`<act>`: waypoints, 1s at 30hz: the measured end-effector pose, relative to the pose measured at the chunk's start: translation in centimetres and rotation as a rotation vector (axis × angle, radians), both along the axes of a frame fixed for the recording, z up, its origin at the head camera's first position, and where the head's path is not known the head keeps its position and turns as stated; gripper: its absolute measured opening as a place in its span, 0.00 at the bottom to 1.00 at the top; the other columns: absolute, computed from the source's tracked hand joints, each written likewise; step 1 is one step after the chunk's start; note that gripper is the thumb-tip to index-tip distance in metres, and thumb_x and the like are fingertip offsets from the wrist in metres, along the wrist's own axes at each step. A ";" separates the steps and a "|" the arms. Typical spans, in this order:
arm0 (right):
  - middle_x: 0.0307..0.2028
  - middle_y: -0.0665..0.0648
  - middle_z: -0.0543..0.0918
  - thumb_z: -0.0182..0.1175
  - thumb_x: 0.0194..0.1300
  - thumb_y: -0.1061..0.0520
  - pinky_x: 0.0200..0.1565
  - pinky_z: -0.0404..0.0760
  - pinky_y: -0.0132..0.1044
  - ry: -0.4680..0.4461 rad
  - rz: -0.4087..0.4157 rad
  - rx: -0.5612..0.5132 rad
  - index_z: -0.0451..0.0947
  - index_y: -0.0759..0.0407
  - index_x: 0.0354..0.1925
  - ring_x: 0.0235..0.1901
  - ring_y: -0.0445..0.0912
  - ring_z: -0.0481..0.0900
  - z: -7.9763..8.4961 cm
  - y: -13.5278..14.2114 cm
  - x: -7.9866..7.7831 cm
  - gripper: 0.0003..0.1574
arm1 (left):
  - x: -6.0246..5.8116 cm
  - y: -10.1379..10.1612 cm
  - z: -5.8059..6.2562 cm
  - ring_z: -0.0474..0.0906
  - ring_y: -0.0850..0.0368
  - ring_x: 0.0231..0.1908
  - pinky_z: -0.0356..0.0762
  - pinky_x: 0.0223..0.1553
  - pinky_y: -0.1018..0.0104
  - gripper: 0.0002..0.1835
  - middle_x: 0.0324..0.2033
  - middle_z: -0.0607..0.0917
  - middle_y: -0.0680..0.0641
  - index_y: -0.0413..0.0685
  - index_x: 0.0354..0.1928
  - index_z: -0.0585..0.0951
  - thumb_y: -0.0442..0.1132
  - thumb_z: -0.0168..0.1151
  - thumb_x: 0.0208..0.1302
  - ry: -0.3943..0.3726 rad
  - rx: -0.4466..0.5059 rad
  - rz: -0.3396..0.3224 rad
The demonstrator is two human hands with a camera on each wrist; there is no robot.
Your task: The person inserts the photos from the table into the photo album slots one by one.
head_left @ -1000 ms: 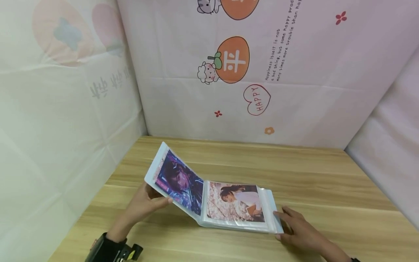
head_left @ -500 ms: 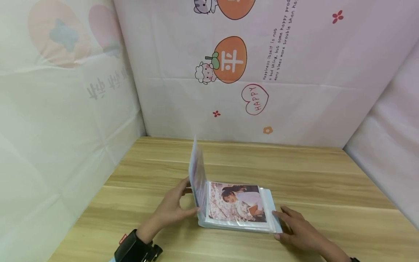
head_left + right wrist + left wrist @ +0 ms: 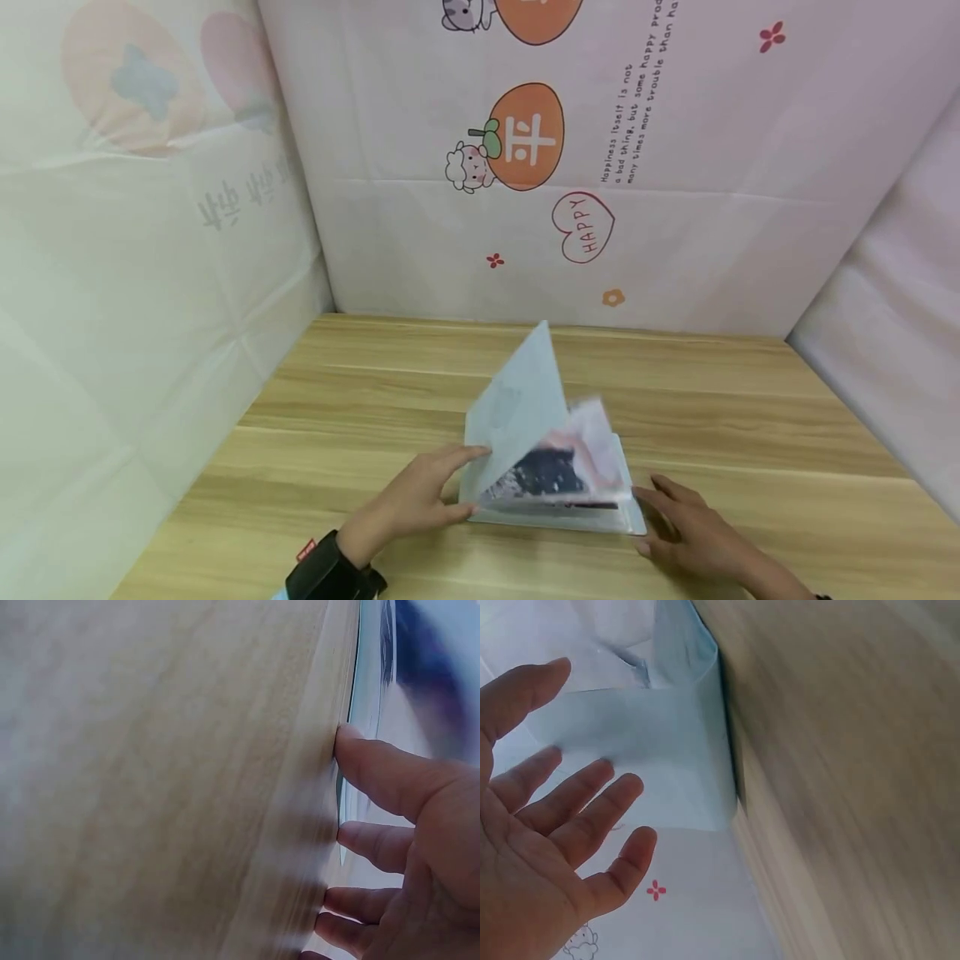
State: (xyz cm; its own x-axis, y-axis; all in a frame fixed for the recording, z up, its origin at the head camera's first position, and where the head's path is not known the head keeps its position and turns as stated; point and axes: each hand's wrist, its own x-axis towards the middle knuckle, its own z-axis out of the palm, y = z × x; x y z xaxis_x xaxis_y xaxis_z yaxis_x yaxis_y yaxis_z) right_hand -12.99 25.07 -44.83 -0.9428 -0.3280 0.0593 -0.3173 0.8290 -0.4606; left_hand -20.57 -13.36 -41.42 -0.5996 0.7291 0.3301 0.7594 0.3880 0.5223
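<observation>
A pale blue photo album [image 3: 517,408] lies on the table, its front cover tilted up and leaning over to the right. Beneath the cover, a clear sleeve page with a photo [image 3: 555,467] is lifted and blurred. My left hand [image 3: 420,496] is at the album's spine side, fingers spread against the cover's outside. In the left wrist view the same hand [image 3: 562,817] has loosely extended fingers in front of the blue cover [image 3: 652,750]. At the album's right edge rests my right hand [image 3: 693,533]; its fingertips touch table and edge in the right wrist view.
The wood-grain table [image 3: 750,417] runs back to a white printed cloth [image 3: 675,267] hanging behind it. More white cloth walls [image 3: 150,350] stand at the left and right sides. A black band [image 3: 326,571] circles the left wrist.
The left hand has moved right, swinging the album's cover up from the left past upright and over toward the right. The right hand has stayed at the album's right edge.
</observation>
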 end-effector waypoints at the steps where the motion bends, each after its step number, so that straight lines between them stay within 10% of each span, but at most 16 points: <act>1: 0.60 0.79 0.60 0.65 0.55 0.40 0.46 0.65 0.69 -0.005 0.003 0.000 0.69 0.64 0.60 0.56 0.74 0.59 0.0 0.1 0.1 0.43 | 0.2 0.1 0.0 0.71 0.52 0.55 0.69 0.54 0.60 0.35 0.57 0.74 0.45 0.45 0.62 0.69 0.38 0.70 0.51 0.000 -0.030 0.002; 12: 0.59 0.79 0.61 0.65 0.53 0.39 0.44 0.66 0.69 -0.005 -0.010 0.019 0.70 0.64 0.59 0.55 0.74 0.60 0.1 0.2 0.3 0.43 | 0.9 0.7 -0.5 0.69 0.51 0.57 0.70 0.51 0.46 0.29 0.58 0.73 0.46 0.52 0.58 0.74 0.44 0.69 0.52 0.025 -0.196 0.019; 30: 0.60 0.78 0.61 0.65 0.51 0.35 0.39 0.64 0.73 -0.044 -0.097 0.081 0.69 0.60 0.60 0.55 0.74 0.59 0.2 0.6 0.5 0.46 | 1.1 2.3 -1.1 0.63 0.54 0.60 0.71 0.50 0.55 0.30 0.61 0.69 0.49 0.57 0.57 0.76 0.52 0.69 0.50 0.044 -0.427 -0.008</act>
State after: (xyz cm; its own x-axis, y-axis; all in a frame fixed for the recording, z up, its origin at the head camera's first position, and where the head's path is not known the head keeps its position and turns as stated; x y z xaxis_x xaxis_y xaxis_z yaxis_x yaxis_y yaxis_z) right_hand -12.49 25.66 -44.65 -0.9714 -0.2375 -0.0062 -0.2150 0.8899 -0.4023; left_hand -19.46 -11.05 -42.54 -0.5856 0.8103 0.0234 0.7812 0.5564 0.2829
